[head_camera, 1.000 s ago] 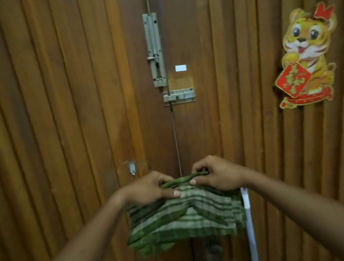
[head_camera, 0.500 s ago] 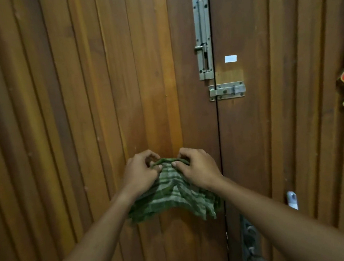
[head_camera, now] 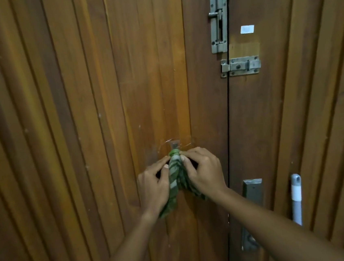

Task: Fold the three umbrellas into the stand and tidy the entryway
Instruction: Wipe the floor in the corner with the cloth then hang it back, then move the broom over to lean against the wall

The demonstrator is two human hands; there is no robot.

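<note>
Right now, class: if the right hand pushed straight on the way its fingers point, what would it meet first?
Most likely the hook on the door, just beyond the cloth the right hand pinches; depth is unclear.

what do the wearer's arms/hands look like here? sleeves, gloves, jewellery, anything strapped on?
Two bare forearms enter from the bottom edge. No sleeves reach into view, and there are no gloves. The left hand and right hand show no rings, and neither wrist carries a watch, band or strap. Fingernails are short and unpainted. No markers, tags or cables are visible on either arm.
</note>
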